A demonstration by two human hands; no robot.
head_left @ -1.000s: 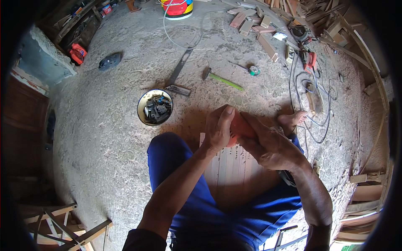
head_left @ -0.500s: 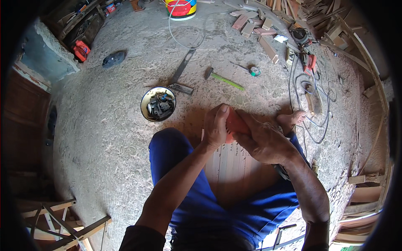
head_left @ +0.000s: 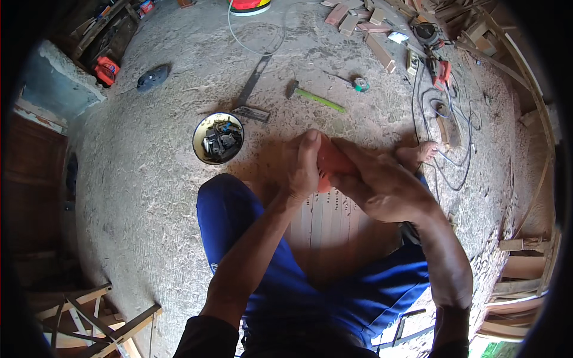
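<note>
My left hand (head_left: 305,167) and my right hand (head_left: 382,188) both grip a red handheld tool with vent slots (head_left: 334,161). My left thumb lies along its near left side, and my right fingers wrap over its right side. Most of the tool is covered, so its exact kind is hard to make out. It rests on or just over a wooden board (head_left: 322,235) of light and dark strips, which lies between my legs. Small dark marks or crumbs dot the board near the tool.
Ahead on the rough floor are a bowl of metal parts (head_left: 202,132), a try square (head_left: 253,82), a green-handled hammer (head_left: 320,101) and a tape measure (head_left: 360,85). Cables (head_left: 468,158), a red power tool (head_left: 440,74) and wood offcuts (head_left: 379,52) lie to the right. My bare foot (head_left: 418,154) is beside the cables.
My hands and the red tool have moved slightly forward over the board, still gripped the same way. The whole view has shifted a little, so the floor items sit higher.
</note>
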